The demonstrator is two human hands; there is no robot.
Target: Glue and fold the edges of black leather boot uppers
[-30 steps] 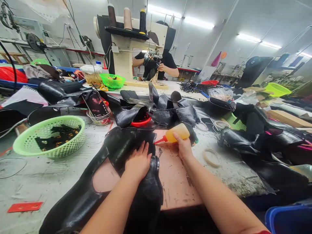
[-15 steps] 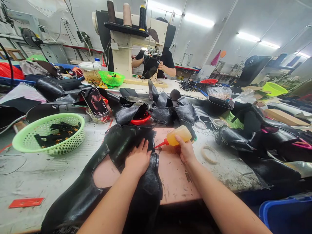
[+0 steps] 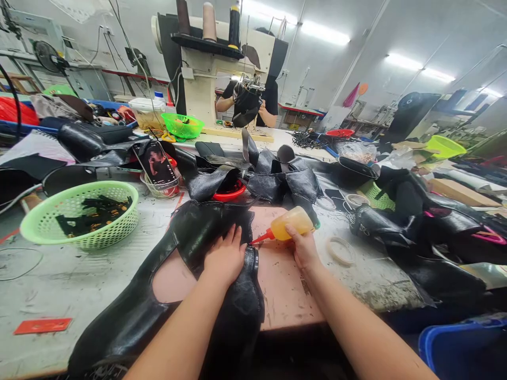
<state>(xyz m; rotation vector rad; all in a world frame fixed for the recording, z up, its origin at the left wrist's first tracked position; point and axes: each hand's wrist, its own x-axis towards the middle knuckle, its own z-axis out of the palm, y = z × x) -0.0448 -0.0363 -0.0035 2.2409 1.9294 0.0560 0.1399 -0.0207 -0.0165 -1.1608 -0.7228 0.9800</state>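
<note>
My left hand (image 3: pixel 226 253) lies flat with its fingers stretched out on a black leather shoe upper (image 3: pixel 198 224), pressing it against the pink board (image 3: pixel 285 285). In my right hand (image 3: pixel 304 247) is a squeeze bottle (image 3: pixel 293 224) of yellowish liquid, tilted to the left. Its narrow red nozzle points at the stitched edge of the leather, just right of my left fingertips. Whether the tip touches the leather, I cannot tell. The upper has a large opening and hangs over the table's front edge.
A green basket (image 3: pixel 79 216) of black strap pieces stands left, near a phone (image 3: pixel 155 164) in a plastic tub. More leather uppers (image 3: pixel 273 179) lie behind the board, others at right. A tape roll (image 3: pixel 340 250) lies beside my right forearm. Across the table a person works at a sewing machine (image 3: pixel 198 79).
The bottle has shifted slightly right and its nozzle tip sits a little lower, nearer the notch in the leather edge. My left hand stays in place.
</note>
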